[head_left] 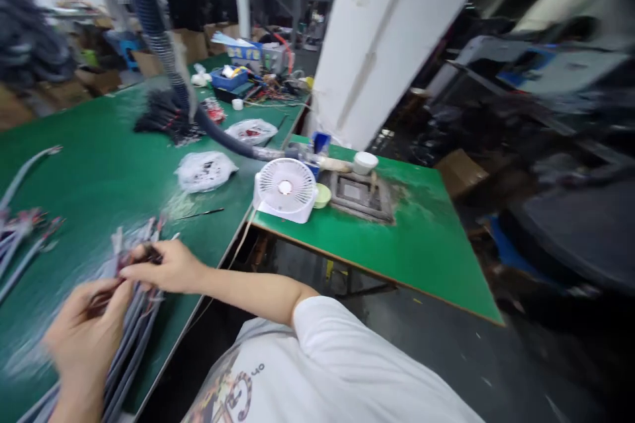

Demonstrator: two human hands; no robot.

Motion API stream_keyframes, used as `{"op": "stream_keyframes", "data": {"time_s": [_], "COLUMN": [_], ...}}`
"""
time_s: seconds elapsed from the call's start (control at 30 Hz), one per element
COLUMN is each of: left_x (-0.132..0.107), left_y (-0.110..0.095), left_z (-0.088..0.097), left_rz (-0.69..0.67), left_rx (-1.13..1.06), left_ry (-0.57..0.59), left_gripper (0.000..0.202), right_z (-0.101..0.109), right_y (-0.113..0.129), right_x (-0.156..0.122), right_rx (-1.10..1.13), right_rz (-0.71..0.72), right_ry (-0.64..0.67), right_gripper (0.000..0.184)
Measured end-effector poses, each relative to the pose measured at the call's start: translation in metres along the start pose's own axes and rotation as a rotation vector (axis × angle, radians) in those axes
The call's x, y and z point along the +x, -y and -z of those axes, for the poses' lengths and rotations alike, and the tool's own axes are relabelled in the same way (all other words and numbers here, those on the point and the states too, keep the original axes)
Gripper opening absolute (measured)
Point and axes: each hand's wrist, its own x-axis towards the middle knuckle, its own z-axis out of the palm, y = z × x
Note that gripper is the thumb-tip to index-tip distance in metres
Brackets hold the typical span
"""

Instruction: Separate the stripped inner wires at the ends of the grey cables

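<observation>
Both hands meet over a bundle of grey cables on the green table at the lower left. My left hand is closed, its thumb and fingers pinching thin reddish-brown wires. Touching it at the fingertips, my right hand is also closed on wire ends. A small dark piece shows at its curled fingers; blur hides what it is. The bundle's stripped ends, with loose coloured wires, lie just behind the hands. More grey cables with bared ends rest at the far left.
A white fan stands at the corner of the right green table, near a square grey plate and a white bowl. Plastic bags, a thin dark tool, black cables and a hanging hose occupy the left table.
</observation>
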Motion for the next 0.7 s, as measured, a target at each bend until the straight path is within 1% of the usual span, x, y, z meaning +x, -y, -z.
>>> {"op": "stream_keyframes", "data": {"time_s": [0.03,0.07,0.1,0.13,0.23,0.33,0.4,0.47,0.5,0.57,0.63,0.7], "left_x": [0.001,0.003,0.004,0.006,0.009,0.010,0.010,0.012,0.013,0.015,0.016,0.015], "left_y": [0.000,0.000,-0.001,-0.002,-0.005,-0.004,-0.003,-0.002,-0.001,0.000,0.001,0.003], "left_z": [-0.002,-0.003,-0.003,-0.002,0.000,0.002,0.004,0.007,0.009,0.012,0.014,0.015], "left_rz": [-0.021,-0.020,-0.008,0.030,0.159,0.312,0.407,0.470,0.481,0.455,0.382,0.272], "left_rx": [0.006,-0.033,-0.102,-0.170,-0.358,-0.548,-0.655,-0.733,-0.759,-0.788,-0.787,-0.738], "left_ry": [-0.087,-0.090,-0.123,-0.108,-0.119,-0.107,-0.094,-0.072,-0.055,0.008,0.094,0.127], "left_gripper": [0.013,0.013,0.014,0.014,0.015,0.017,0.021,0.026,0.028,0.027,0.024,0.021], "right_z": [-0.001,-0.002,-0.004,-0.005,-0.010,-0.017,-0.021,-0.025,-0.025,-0.025,-0.024,-0.022], "right_y": [0.001,0.002,0.003,0.004,0.005,0.002,-0.001,-0.003,-0.004,-0.006,-0.005,-0.003], "right_x": [-0.001,-0.003,-0.003,-0.003,-0.002,-0.002,-0.001,0.001,0.002,0.004,0.006,0.006], "right_rx": [0.017,0.032,0.049,0.065,0.128,0.202,0.226,0.251,0.263,0.284,0.282,0.254], "right_rz": [-0.005,-0.015,-0.032,-0.041,-0.076,-0.097,-0.103,-0.110,-0.118,-0.137,-0.149,-0.149], "right_ry": [-0.017,-0.041,-0.051,-0.051,-0.020,0.006,0.006,-0.012,-0.022,-0.031,-0.019,-0.004], "right_gripper": [0.033,0.034,0.035,0.036,0.034,0.034,0.035,0.035,0.034,0.034,0.033,0.031]}}
